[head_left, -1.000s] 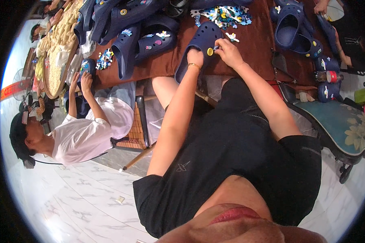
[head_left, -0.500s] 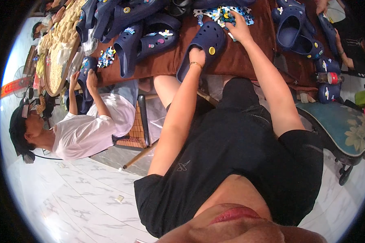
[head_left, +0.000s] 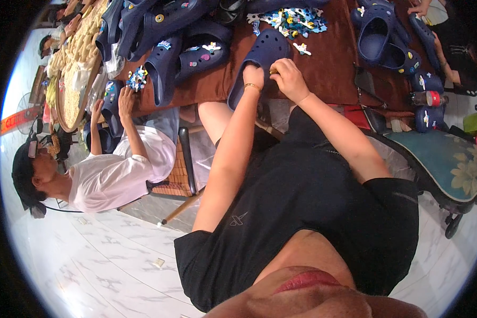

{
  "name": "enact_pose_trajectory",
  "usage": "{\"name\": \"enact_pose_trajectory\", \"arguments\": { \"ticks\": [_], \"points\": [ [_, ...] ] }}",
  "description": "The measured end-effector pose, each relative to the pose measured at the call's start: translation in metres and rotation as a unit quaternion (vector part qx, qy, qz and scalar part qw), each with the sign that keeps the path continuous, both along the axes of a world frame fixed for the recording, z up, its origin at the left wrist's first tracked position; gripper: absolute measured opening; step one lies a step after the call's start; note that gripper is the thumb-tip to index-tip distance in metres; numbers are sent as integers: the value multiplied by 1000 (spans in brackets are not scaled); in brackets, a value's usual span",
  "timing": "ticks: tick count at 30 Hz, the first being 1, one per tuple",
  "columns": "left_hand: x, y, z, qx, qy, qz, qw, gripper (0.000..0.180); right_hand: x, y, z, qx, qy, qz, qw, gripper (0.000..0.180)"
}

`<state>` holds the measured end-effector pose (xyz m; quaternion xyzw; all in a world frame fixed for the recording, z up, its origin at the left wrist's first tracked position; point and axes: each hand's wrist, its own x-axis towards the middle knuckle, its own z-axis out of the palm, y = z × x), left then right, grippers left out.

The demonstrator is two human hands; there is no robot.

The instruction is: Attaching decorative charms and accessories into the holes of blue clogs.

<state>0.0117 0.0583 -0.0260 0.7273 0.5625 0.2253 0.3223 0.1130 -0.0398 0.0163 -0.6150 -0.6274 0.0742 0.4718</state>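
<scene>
A navy clog with holes in its toe lies at the table edge in front of me. My left hand reaches into its opening, the fingers hidden inside, and holds it. At the clog's right side my right hand has its fingers closed together. A bit of a round yellow charm shows by these fingertips, mostly covered. Whether the fingers grip this charm or another small piece is hidden. A heap of blue, white and yellow charms lies beyond the clog, with one loose white charm nearer me.
Brown cloth covers the table. Several navy clogs are piled at left, more at right. A co-worker in a white shirt sits at left with a clog. A bottle and a teal chair are at right.
My right hand has come back from the charm heap to the clog's side, fingers now closed. A white charm lies apart from the heap. My left hand stays inside the clog.
</scene>
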Motion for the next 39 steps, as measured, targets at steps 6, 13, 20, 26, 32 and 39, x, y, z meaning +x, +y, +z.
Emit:
{"name": "enact_pose_trajectory", "arguments": {
  "ticks": [6, 13, 20, 26, 32, 39],
  "points": [
    [3, -7, 4, 9, -7, -19, 1000, 23, -1, -7, -8, 39, -2, -42, 998, 12],
    [2, -4, -7, 46, -20, 9, 999, 23, -8, -10, -14, 68, -25, -53, 996, 14],
    [1, 7, -15, -6, -20, 1, 1000, 25, -4, -3, -9, 24, 194, -114, 974, 16],
    [0, 9, -17, 4, -20, -15, 1000, 25, -2, 8, -16, -2, 175, -78, 981, 9],
    [-2, 9, -19, -1, -39, -20, 999, 25, 6, 9, -9, 0, 146, -44, 988, 9],
    [-8, 3, -16, -7, -41, -3, 999, 29, 79, 20, -24, -175, -17, -274, 945, 25]
  ]
}}
